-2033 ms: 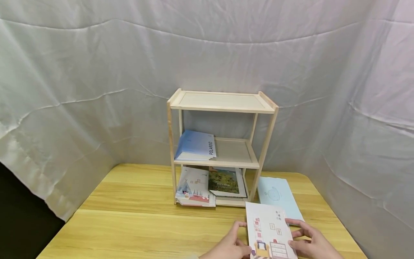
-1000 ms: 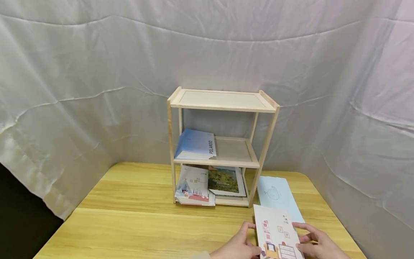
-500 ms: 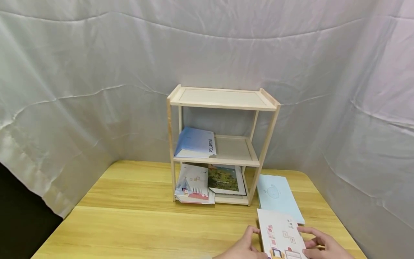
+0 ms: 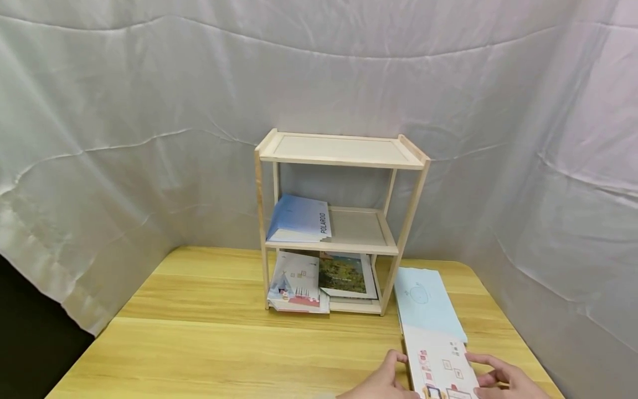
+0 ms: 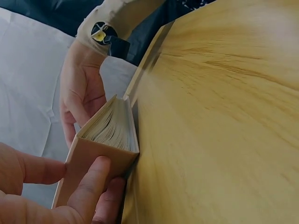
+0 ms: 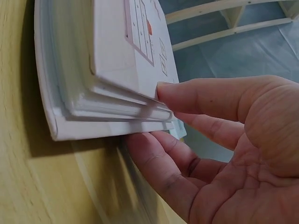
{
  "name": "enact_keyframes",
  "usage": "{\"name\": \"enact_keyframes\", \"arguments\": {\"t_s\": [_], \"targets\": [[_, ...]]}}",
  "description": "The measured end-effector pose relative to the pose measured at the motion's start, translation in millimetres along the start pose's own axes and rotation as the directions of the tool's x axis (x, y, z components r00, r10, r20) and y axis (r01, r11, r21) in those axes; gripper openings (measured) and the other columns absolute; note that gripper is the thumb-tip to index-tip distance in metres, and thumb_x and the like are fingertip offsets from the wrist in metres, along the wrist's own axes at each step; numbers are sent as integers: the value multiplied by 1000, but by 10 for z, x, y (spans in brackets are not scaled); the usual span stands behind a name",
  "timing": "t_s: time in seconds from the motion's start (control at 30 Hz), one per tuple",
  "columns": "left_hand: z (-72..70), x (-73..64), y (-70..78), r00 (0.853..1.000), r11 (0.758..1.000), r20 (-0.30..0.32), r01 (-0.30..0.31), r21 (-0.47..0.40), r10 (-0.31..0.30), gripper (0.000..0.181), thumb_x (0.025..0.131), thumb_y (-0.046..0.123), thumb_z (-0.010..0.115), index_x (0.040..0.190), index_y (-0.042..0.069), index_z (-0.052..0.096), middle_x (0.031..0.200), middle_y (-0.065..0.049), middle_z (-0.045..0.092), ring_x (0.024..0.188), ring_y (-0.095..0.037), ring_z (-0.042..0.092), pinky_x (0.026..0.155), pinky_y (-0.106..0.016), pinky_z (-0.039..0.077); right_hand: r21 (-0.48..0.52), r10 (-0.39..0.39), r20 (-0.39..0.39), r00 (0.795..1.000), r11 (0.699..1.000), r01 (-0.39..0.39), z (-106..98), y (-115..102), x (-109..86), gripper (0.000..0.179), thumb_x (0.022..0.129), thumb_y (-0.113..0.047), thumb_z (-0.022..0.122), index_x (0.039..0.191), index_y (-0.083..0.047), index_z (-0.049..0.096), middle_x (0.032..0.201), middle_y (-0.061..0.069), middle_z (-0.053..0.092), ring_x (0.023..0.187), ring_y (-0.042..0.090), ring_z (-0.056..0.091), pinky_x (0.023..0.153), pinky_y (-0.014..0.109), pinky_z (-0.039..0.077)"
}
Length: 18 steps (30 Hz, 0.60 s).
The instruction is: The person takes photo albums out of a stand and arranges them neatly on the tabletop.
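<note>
A thick white photo album (image 4: 441, 360) with drawn furniture on its cover lies flat at the table's front right, held from both sides. My left hand (image 4: 381, 378) grips its spine; in the left wrist view the fingers (image 5: 91, 182) press against the pinkish spine and curl below it. At the opposite edge my right hand (image 6: 224, 140) pinches the album, thumb on the cover and fingers under the lower board. The far end meets a light blue album (image 4: 428, 302) with a whale-like line drawing; whether it overlaps that one, I cannot tell.
A three-tier wooden shelf (image 4: 344, 162) stands at the back. On its middle tier leans a blue POLAROID album (image 4: 301, 219). The bottom tier holds a white illustrated album (image 4: 296, 280) and a dark landscape-cover album (image 4: 344, 274). Grey cloth (image 4: 199, 100) surrounds the wooden table (image 4: 224, 343).
Both hands have shifted the white album rightward and toward the table's front, bringing its far end in line with the light blue album. The shelf's contents are unchanged.
</note>
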<state>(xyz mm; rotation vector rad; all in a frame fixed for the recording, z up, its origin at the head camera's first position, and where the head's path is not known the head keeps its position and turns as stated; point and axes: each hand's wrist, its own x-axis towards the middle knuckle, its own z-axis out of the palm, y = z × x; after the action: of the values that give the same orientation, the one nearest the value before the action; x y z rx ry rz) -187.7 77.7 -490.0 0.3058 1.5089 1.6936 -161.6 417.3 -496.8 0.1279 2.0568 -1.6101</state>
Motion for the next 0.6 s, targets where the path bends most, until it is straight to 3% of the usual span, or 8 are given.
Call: {"name": "enact_keyframes", "arguments": {"t_s": [0.17, 0.37, 0.4, 0.5, 0.6], "targets": [[38, 72, 26, 1000, 1000, -16, -5, -1, 5, 55, 93, 6, 70, 131, 29, 38, 113, -14, 63, 104, -27, 62, 82, -38, 52, 25, 20, -26, 999, 999, -19, -49, 35, 1, 70, 95, -22, 66, 154, -6, 31, 117, 14, 59, 100, 27, 60, 83, 40, 56], [102, 149, 74, 998, 998, -49, 52, 35, -50, 53, 93, 10, 71, 128, 34, 40, 125, -11, 53, 110, -29, 56, 87, -46, 52, 9, 28, -40, 999, 1000, -28, -113, 46, -7, 70, 94, -24, 67, 153, -5, 33, 116, 13, 61, 99, 27, 61, 83, 40, 57], [116, 161, 81, 997, 997, -57, 61, 40, -59, 53, 92, 9, 71, 127, 34, 41, 125, -10, 50, 107, -27, 55, 83, -43, 52, 15, 28, -32, 999, 999, -28, -133, 46, -10, 70, 94, -23, 68, 152, -5, 34, 115, 13, 62, 99, 27, 61, 83, 40, 57], [144, 230, 87, 997, 997, -71, 21, 69, -16, 49, 93, 6, 68, 125, 30, 41, 107, -10, 61, 84, -20, 61, 69, -32, 52, -78, -19, -18, 1000, 997, 18, -203, 9, 26, 68, 97, -22, 66, 152, 0, 32, 111, 10, 63, 98, 23, 59, 80, 34, 55], [164, 314, 98, 997, 995, -80, -5, 96, 12, 46, 94, 3, 66, 125, 26, 41, 91, -8, 64, 66, -14, 57, 58, -23, 46, -147, -53, -2, 999, 988, 52, -267, -16, 63, 64, 99, -20, 63, 150, 3, 32, 107, 7, 64, 95, 19, 58, 77, 29, 54]]}}
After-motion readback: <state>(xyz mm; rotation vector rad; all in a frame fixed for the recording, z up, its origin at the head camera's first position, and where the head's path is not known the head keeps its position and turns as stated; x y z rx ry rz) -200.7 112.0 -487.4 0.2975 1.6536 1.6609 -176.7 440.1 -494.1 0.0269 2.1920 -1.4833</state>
